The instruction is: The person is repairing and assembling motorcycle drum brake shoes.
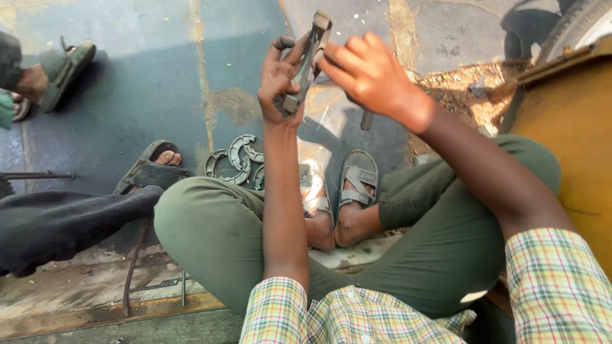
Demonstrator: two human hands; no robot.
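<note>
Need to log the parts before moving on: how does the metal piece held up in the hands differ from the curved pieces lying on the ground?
The held metal part is long and straight; the curved pieces on the ground are half-ring shaped. The held metal part is upright in the air, gripped by the left hand with the right hand against it; the curved pieces lie flat, piled together, untouched. Both look grey, worn metal.

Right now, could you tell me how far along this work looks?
Nothing looks finished. In hand: the left hand grips a grey metal part upright while the right hand works its top with a tool. Left over: curved brake shoes lying on the floor.
</note>
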